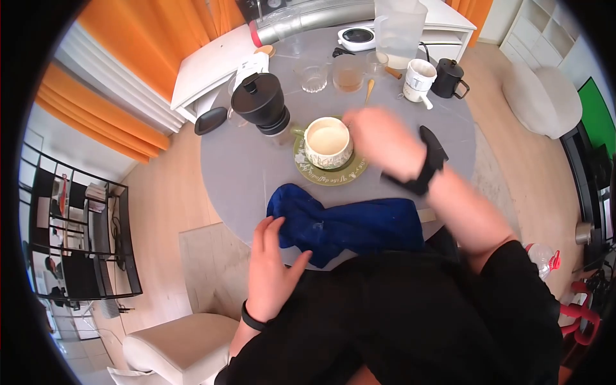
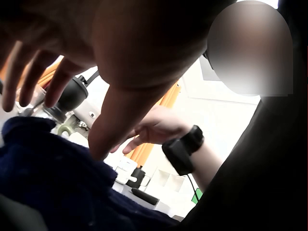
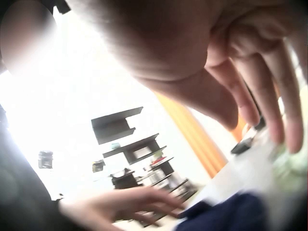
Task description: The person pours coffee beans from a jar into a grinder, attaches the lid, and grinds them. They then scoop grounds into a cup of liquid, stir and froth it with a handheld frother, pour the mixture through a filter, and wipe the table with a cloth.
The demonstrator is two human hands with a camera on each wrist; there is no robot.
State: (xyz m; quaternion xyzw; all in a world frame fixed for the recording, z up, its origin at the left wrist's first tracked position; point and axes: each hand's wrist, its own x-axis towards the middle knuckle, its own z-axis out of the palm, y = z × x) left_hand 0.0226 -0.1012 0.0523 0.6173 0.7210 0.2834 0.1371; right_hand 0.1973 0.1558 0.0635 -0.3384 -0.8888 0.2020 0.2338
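Observation:
A cream cup (image 1: 327, 153) with a raised pattern and a green handle stands upright on a green saucer (image 1: 332, 180) that has white lettering. Just right of the cup is my right hand (image 1: 387, 142), blurred, its fingertips overlapping the rim area in the head view. From the right wrist, its fingers (image 3: 269, 91) hang loosely bent, with nothing seen between them. A dark blue cloth (image 1: 359, 224) lies crumpled at the table's near edge. My left hand (image 1: 269, 273) is at the cloth's left end, fingers spread, fingertips right at its edge.
Left of the cup stands a black-topped coffee grinder (image 1: 260, 102). Behind are a glass bowl (image 1: 313, 78), a small scale (image 1: 357, 38) and a clear pitcher (image 1: 399, 38). A white mug (image 1: 419, 78) and a black lidded pot (image 1: 449, 78) stand on the grey table (image 1: 234, 173) at right.

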